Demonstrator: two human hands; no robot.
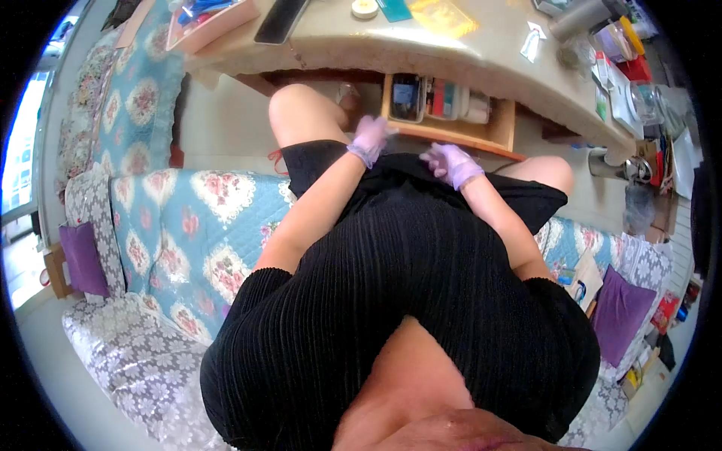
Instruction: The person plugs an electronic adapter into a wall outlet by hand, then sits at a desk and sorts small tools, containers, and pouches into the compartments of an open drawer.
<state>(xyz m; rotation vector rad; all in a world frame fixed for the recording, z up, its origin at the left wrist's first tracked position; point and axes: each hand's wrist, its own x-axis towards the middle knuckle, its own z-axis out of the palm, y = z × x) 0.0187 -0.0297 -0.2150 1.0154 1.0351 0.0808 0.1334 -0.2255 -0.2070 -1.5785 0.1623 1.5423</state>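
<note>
Both my hands wear thin, see-through purple gloves. My left hand [371,139] hovers above my lap by the near left corner of the open drawer [459,137], its fingers apart and slightly blurred. Over the black skirt [406,169], my right hand [453,166] is held with its fingers loosely spread toward the left. I see nothing in either hand. Inside the wooden drawer are a dark tray [407,98] with a bluish item, several small packages [442,99] and a white container [477,108].
Above the drawer, the table [338,37] carries a pink box [210,26], a black phone-like slab [281,19], a round white tin [365,8], a yellow sheet [444,16] and a metal bottle [583,19]. I sit on a floral blue sofa cover [173,225].
</note>
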